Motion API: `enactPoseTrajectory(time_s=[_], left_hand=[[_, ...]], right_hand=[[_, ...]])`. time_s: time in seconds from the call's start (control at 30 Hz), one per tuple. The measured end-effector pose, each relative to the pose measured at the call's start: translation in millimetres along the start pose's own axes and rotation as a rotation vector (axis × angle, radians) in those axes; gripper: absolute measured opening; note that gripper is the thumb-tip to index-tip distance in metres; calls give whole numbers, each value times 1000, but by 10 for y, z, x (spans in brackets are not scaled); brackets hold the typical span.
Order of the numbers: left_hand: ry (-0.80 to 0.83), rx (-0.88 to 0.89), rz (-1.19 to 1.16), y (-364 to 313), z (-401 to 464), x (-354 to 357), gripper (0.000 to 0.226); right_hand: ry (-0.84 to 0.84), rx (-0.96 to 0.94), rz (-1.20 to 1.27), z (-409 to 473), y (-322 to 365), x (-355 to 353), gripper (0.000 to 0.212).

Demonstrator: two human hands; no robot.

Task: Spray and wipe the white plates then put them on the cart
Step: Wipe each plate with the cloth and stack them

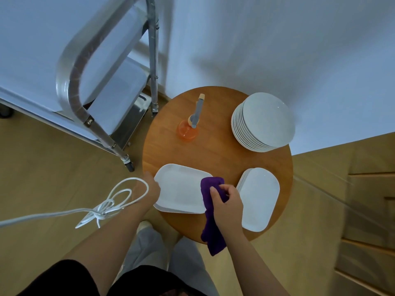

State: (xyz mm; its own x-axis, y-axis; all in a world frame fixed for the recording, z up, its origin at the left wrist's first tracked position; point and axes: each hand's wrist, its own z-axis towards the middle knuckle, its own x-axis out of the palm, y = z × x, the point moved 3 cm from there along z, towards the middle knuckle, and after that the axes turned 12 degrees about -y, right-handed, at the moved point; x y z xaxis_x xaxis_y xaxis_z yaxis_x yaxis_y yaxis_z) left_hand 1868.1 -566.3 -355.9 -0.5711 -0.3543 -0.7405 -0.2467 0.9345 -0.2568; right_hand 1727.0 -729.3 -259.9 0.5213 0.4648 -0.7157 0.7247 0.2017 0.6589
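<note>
Two hands work at the round wooden surface (pixel 215 150). The right hand (pixel 226 201) has its grip clenched round a purple cloth (pixel 210 189) lying on the rectangular white plate (pixel 179 189). The left hand (pixel 149 186) steadies that plate's left edge; its grip appears relaxed, partly hidden. Stacked round plates (pixel 265 120) sit behind, an orange spray bottle (pixel 189 129) near them; the cart (pixel 102 86) stands left.

Open wood in the middle of the round brown wooden table (pixel 215 152), orange spray bottle (pixel 188 130) behind, tall stack of round white plates (pixel 265 122) back right, metal cart (pixel 102 86) close on the left
</note>
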Motion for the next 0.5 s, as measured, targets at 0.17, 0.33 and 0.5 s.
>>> enactPoseTrajectory(time_s=[0.17,0.33,0.5], left_hand=[[-47,112,-247,95,-4,114,31],[91,-197,-720,17,-263,119,49],[155,-266,-1015,-230,-574,-24,42]], right_hand=[[-15,26,20,-12,31,-62,12],[-48,60,62,23,127,-212,11],[-168,115,184,86,255,-620,13]])
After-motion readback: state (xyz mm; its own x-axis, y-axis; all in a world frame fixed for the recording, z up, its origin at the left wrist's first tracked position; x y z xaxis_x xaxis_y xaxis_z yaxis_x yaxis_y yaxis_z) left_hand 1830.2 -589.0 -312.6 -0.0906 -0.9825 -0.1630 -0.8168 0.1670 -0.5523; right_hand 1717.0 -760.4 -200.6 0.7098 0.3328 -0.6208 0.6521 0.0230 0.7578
